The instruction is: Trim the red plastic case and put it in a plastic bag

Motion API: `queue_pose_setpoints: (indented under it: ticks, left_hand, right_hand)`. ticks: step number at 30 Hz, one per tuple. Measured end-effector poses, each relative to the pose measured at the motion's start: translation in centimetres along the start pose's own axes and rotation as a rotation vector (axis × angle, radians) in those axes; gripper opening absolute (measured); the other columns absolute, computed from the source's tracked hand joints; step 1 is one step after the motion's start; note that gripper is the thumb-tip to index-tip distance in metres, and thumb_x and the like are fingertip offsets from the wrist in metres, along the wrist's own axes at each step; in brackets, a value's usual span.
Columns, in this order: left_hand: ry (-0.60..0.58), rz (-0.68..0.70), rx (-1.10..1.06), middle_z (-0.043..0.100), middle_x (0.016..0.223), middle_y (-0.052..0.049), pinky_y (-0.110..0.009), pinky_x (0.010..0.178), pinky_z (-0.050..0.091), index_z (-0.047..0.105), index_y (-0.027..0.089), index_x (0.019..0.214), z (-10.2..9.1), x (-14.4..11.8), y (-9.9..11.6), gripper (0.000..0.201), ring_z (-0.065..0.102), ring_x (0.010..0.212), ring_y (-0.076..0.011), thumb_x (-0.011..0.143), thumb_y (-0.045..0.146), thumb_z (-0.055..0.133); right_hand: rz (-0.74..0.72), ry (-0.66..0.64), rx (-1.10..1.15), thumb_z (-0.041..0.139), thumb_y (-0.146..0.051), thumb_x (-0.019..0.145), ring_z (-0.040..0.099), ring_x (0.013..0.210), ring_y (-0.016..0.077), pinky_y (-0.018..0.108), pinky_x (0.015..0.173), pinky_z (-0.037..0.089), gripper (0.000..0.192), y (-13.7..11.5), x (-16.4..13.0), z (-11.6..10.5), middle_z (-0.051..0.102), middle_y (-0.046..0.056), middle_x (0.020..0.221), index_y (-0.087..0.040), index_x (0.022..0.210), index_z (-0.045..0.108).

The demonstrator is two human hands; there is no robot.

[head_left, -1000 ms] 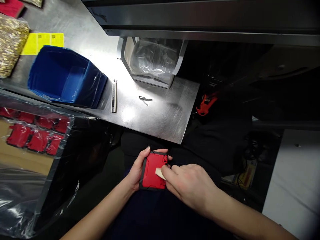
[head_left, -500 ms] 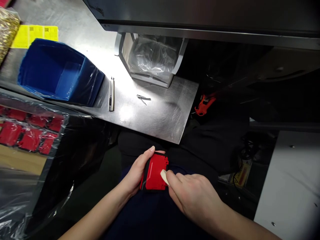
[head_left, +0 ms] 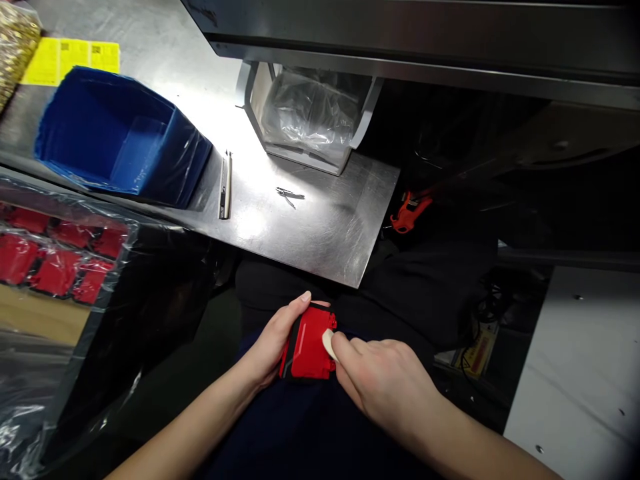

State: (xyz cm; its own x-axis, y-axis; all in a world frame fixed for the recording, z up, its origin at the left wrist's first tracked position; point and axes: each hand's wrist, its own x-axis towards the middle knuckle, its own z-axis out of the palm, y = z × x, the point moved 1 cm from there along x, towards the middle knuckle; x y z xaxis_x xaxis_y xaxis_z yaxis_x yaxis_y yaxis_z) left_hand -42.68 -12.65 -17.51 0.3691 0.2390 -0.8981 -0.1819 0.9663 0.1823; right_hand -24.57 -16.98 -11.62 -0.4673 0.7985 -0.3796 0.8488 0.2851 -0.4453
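My left hand (head_left: 277, 337) grips a red and black plastic part (head_left: 311, 343) by its left side, thumb along the upper edge. The part is flat, with notched tabs on its right edge. My right hand (head_left: 383, 373) is closed around a small off-white piece (head_left: 329, 343), like a cloth or pad, with only its rounded end showing. That end rests at the part's right edge, beside the tabs; most of it is hidden by my fingers. Both hands are over my lap, below the metal table's edge.
On the metal table (head_left: 320, 240) are a blue bin (head_left: 193, 167), a utility knife (head_left: 226, 187), nail clippers (head_left: 290, 195) and a grey bin (head_left: 305, 157) holding clear plastic bags (head_left: 313, 110). An orange-handled tool (head_left: 411, 212) hangs by the table's right edge. Similar red parts (head_left: 55, 270) lie under plastic at left.
My right hand has shifted slightly up along the part's right edge with the off-white piece. My left hand keeps its hold on the part. The view has moved a little.
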Motion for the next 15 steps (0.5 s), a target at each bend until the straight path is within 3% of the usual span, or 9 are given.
queue_pose_setpoints:
  ticks: [15]
  left_hand:
    - [-0.002,-0.014,-0.018,0.074,0.1,-0.018,-0.031,0.069,0.059,0.075,0.011,0.117,-0.13,0.09,0.07,0.057,0.069,0.08,-0.025,0.094,0.063,0.065]
  right_hand:
    - [0.0,-0.01,0.009,0.057,-0.016,0.095,0.059,0.052,0.0176,0.034,0.052,0.021,0.011,0.02,0.13,-0.18,0.058,-0.006,0.066,-0.022,0.103,0.052]
